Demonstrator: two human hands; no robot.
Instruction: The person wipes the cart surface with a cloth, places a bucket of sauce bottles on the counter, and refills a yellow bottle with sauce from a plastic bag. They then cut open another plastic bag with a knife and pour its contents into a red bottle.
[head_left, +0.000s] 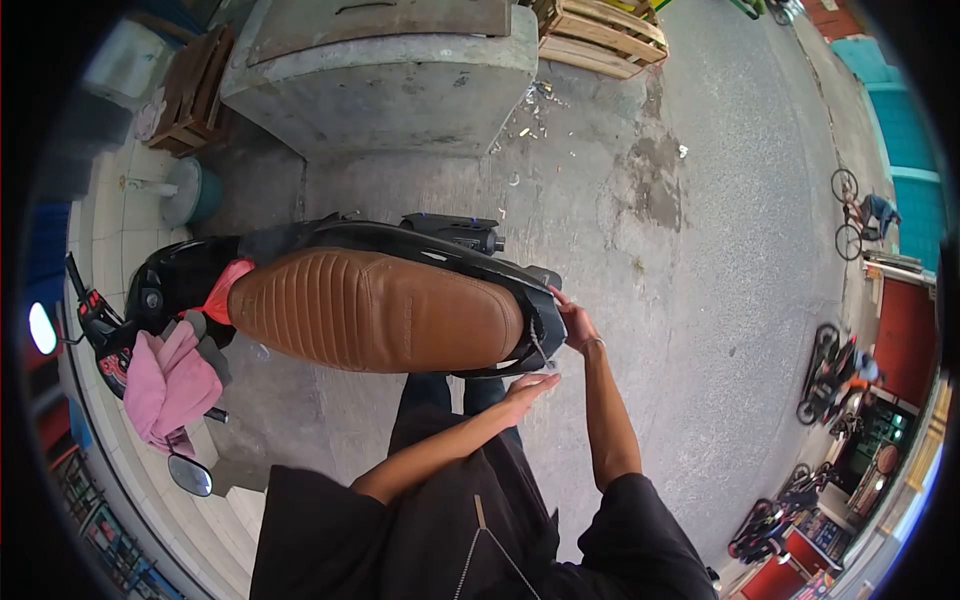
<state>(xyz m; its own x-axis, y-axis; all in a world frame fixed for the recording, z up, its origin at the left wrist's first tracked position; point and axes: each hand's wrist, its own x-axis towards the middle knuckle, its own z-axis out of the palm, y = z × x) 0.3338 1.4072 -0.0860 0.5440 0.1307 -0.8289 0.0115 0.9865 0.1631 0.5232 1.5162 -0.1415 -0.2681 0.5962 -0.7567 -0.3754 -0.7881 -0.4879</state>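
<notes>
A black scooter with a ribbed brown seat (380, 310) stands crosswise in front of me, its handlebar to the left. At the rear end of the seat, my left hand (527, 392) is beside the lower edge of the tail, next to something small and pale; its grip is unclear. My right hand (577, 325) touches the far side of the black tail (545, 318), its fingers stretched along it. A pink cloth (172, 385) hangs over the handlebar, and a red bag (224, 292) is at the front of the seat.
A concrete block (390, 100) stands beyond the scooter, with wooden crates (600, 40) to its right. A teal bucket (192, 190) is by the tiled step. Across the road (750, 200) are parked motorcycles (765, 525) and people, one near a bicycle (848, 215).
</notes>
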